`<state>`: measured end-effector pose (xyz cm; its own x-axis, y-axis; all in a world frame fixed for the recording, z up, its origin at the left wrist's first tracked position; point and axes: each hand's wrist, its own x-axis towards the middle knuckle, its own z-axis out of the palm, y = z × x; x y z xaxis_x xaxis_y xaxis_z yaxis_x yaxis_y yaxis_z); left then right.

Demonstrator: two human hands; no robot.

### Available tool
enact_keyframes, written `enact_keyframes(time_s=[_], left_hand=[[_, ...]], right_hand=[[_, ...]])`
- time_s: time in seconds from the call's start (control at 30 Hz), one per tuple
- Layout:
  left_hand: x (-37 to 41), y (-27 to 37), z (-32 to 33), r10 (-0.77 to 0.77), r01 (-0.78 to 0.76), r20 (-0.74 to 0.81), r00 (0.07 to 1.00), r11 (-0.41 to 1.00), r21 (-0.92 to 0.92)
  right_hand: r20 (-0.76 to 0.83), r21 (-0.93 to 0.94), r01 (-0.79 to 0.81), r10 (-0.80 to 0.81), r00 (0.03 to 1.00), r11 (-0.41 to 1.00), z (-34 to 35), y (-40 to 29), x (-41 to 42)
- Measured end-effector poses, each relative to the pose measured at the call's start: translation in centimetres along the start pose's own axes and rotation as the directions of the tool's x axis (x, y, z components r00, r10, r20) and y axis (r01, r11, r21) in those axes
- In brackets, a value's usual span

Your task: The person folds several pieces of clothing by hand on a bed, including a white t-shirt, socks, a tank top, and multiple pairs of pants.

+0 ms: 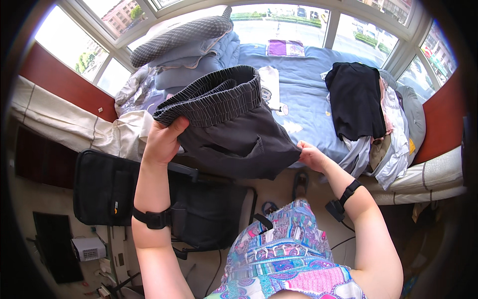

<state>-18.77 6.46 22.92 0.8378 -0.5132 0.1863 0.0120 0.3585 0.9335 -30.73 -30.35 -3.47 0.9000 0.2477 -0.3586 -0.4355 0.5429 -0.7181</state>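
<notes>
Dark grey trousers or shorts (231, 130) with a gathered elastic waistband hang in the air between my two hands. My left hand (164, 140) grips the left end of the waistband, thumb on the outside. Lower on the right, my right hand (313, 155) pinches the edge of the fabric. A pocket opening shows on the side facing me. Behind the garment, a white printed shirt (272, 86) lies on the blue padded bed cover (306, 82), partly hidden by the waistband.
Folded blue quilts (194, 71) with a checked pillow (183, 37) stand at the back left. At right lies a clothes pile topped by a black garment (354, 99). A black office chair (209, 209) is below my left arm. A purple-and-white cloth (285, 48) lies near the window.
</notes>
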Motion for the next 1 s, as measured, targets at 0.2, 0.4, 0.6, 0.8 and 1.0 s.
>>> enact_keyframes(time_s=[0.2, 0.4, 0.6, 0.8, 1.0], left_hand=[[-0.4, 0.1, 0.2, 0.004, -0.003, 0.024, 1.000, 1.000, -0.012], [-0.3, 0.8, -1.0, 0.048, -0.048, 0.004, 0.999, 0.999, 0.003], [-0.6, 1.0, -1.0, 0.051, -0.051, -0.032, 0.998, 0.999, 0.005], [-0.2, 0.1, -0.5, 0.026, -0.027, 0.022, 0.999, 0.999, 0.019], [-0.1, -0.4, 1.1, 0.009, -0.009, 0.035, 0.999, 1.000, 0.007]], right_hand=[[-0.056, 0.234, 0.020, -0.007, 0.998, 0.972, 2.3, -2.0, -1.5], [0.057, 0.265, 0.026, -0.042, 0.997, 0.964, 1.9, -3.3, -3.1], [0.085, 0.156, 0.032, -0.046, 0.995, 0.987, 0.5, -4.1, -3.9], [-0.023, -0.478, -0.037, 0.030, 0.999, 0.877, 2.2, -4.3, -4.7], [0.113, -0.968, 0.197, -0.433, 0.895, 0.155, 1.2, -2.8, -4.5]])
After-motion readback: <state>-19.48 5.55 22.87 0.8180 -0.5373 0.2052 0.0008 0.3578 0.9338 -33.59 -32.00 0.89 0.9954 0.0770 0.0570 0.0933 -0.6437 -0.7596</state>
